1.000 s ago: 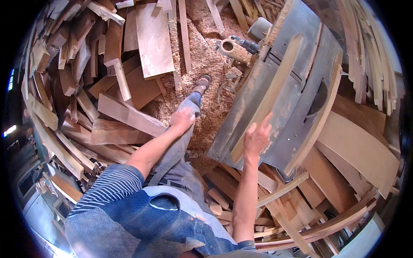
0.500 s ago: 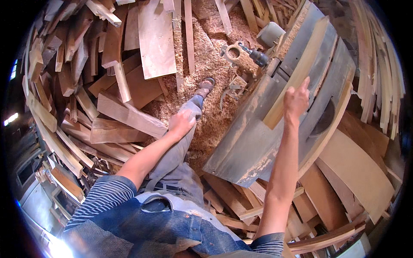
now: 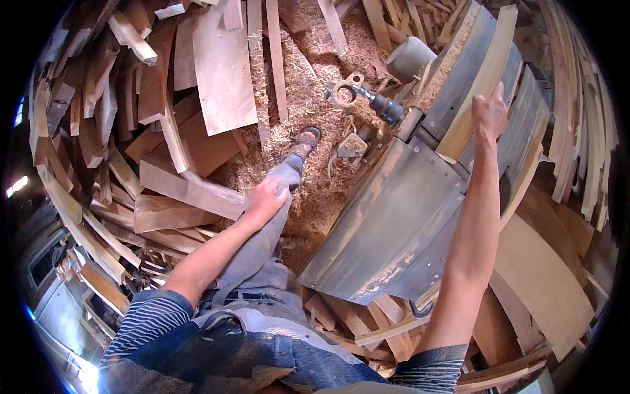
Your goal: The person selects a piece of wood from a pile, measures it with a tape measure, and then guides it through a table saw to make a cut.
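A long, pale wooden strip (image 3: 476,85) lies lengthwise on the grey metal bed (image 3: 394,220) of a woodworking machine that looks like a jointer. My right hand (image 3: 491,117) is closed on the strip's right edge, near the middle of its length, with the arm stretched forward. The strip's near end sits just beyond the seam between the near and far plates of the bed. On my bent left leg, around the knee, rests my left hand (image 3: 264,198), its fingers curled against the grey trouser leg (image 3: 252,246).
Beside the bed are a dark cylindrical fitting with a ring-shaped handle (image 3: 387,108) and a grey cylinder (image 3: 410,58). Wood shavings (image 3: 315,85) cover the floor around my foot. Stacked boards (image 3: 223,72) crowd the left, and wide planks (image 3: 541,279) lean at the right.
The strip has slid farther away along the bed, with my right hand moving forward on it. The near plate shows more bare metal. My left hand stays on my leg.
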Demonstrator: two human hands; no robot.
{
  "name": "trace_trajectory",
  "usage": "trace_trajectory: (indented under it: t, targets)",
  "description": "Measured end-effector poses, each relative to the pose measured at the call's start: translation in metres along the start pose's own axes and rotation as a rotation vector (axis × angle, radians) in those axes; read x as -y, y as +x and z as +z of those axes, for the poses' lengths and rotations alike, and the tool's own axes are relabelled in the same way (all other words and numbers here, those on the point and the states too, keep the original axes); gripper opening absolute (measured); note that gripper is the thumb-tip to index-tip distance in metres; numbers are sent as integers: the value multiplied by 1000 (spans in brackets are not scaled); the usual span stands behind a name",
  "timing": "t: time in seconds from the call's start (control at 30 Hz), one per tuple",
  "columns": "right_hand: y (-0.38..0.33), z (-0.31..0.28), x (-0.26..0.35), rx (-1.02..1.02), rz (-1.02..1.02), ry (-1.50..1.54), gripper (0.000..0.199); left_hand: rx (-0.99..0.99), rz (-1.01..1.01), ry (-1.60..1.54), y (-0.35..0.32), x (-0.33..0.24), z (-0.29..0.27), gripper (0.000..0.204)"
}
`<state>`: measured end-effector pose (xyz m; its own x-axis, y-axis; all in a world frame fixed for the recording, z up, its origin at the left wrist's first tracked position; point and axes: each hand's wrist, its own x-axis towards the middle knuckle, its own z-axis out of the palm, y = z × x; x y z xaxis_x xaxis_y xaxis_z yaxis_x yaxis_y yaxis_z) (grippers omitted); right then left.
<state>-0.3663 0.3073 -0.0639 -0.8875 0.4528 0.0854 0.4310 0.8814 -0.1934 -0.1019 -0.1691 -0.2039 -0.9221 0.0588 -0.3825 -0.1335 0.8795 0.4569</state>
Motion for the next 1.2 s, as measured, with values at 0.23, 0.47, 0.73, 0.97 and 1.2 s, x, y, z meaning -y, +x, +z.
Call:
trace_trajectory:
  t: [0.23,0.47,0.73,0.97,1.2]
  targets:
    - [47,7,-14,-12,-31,-42,74,11,65,65,15,-8,-4,32]
    - [-49,10,-12,-32,26,-60,75,69,98,144,-5,-9,1,29]
    - [-353,-28,30,17,117,58,77,29,240,124,-57,4,19,27]
    - [-607,-65,53,94,155,137,77,58,267,142,-93,25,36,29]
    - [-618,-60,55,96,181,137,77,67,241,143,-99,31,33,26]
